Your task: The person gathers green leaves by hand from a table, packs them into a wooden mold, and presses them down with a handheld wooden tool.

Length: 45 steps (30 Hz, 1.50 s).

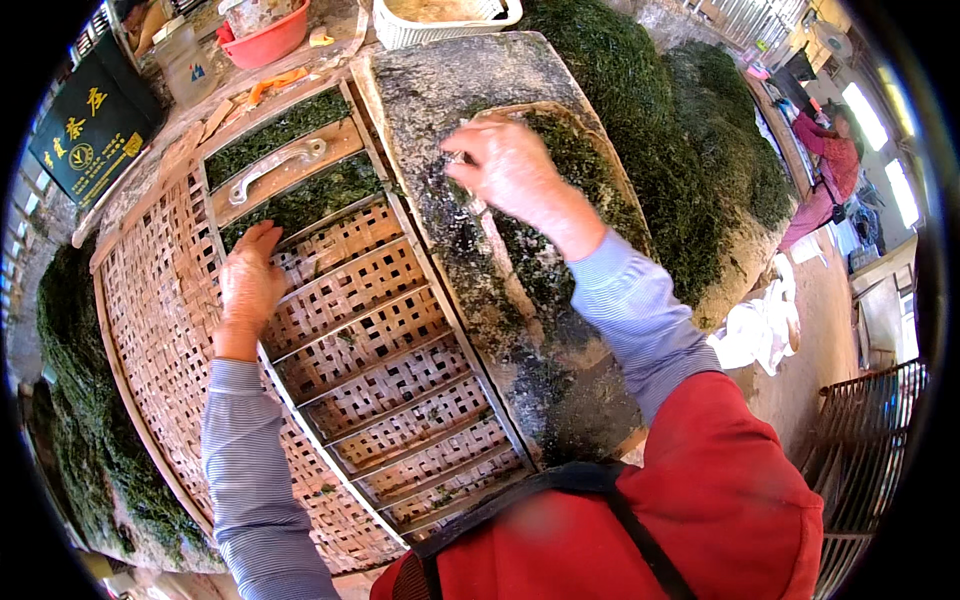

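My left hand (250,285) rests at the left rail of a long slatted frame (405,312). Its fingertips touch dark green chopped leaves (335,192) in an upper compartment, and the fingers are spread. Across the frame just beyond lies a wooden press block (235,205) with a metal handle (275,172). The lower compartments show the woven mat underneath. My right hand (515,175) hovers over dark leaf bits (585,150) on a worn, stained board (450,75). Its fingers are bent, with a gap between thumb and forefinger; nothing shows in them. A pale strip (510,265) lies below it.
A woven bamboo mat (165,300) spreads under the frame. Large dark green heaps (620,90) rise at the right. A red basin (268,38) and a white basket (440,32) stand at the back. Far right, another person (830,160) works at a bench.
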Tool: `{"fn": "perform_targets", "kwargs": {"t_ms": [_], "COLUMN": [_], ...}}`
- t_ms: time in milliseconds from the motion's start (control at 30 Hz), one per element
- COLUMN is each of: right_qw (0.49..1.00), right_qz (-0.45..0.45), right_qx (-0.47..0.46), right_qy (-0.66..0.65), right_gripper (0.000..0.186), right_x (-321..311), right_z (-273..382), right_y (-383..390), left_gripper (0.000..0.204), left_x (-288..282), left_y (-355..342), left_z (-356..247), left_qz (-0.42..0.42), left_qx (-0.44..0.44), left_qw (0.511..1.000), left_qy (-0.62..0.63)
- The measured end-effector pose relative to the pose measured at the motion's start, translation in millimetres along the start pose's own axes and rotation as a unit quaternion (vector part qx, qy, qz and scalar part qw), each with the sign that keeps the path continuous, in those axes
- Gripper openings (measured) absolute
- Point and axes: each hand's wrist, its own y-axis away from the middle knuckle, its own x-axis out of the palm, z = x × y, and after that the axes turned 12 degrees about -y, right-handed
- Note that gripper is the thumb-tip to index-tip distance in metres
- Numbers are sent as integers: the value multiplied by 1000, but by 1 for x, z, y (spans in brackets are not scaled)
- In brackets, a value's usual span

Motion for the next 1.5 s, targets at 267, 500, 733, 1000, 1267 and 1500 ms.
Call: {"fn": "perform_targets", "kwargs": {"t_ms": [267,500,733,1000,1267,1500], "right_qw": [1000,868,827,956,984,975], "right_qz": [-5,-192,13,-215,-33,-32], "right_qx": [-7,114,12,-166,-172,-220], "right_qy": [5,-444,-561,-114,6,9], "right_gripper": [27,20,25,17,21,32], "right_x": [31,19,82,83,97,96], "right_z": [-46,1,89,92,93,87], "right_y": [28,-26,-102,-120,-144,-98], "left_gripper": [40,34,38,51,34,27], "left_x": [-9,11,-5,17,-32,-26], "left_y": [2,29,15,-1,-15,-5], "left_z": [15,6,7,-9,13,14], "left_qz": [-226,-172,-119,-95,-112,-281], "left_qx": [-78,-5,-104,65,0,75], "left_qw": [970,977,987,983,984,956], "left_qy": [34,-127,19,-141,138,27]}}
